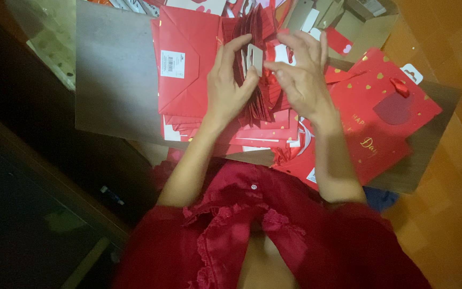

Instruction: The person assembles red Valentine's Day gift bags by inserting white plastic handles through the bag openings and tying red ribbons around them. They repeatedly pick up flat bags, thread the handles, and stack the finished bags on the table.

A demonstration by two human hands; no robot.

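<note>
both hands work one bunch of red paper bags (252,80): left hand (230,85) clasps it, right hand (300,75) pinches a white tag (254,58); sorting seems underway, needing a steady grip.

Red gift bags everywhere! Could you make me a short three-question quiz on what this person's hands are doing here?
1. True or false: the left hand grips a bundle of folded red paper bags.
2. What do both hands pinch at the top of that bundle? A) scissors B) a small white hang tag C) a pen
3. Which side of the grey board holds the flat red gift bag with gold hearts, beyond the right hand?

Key: 1 true; 2 B; 3 the person's right.
</note>
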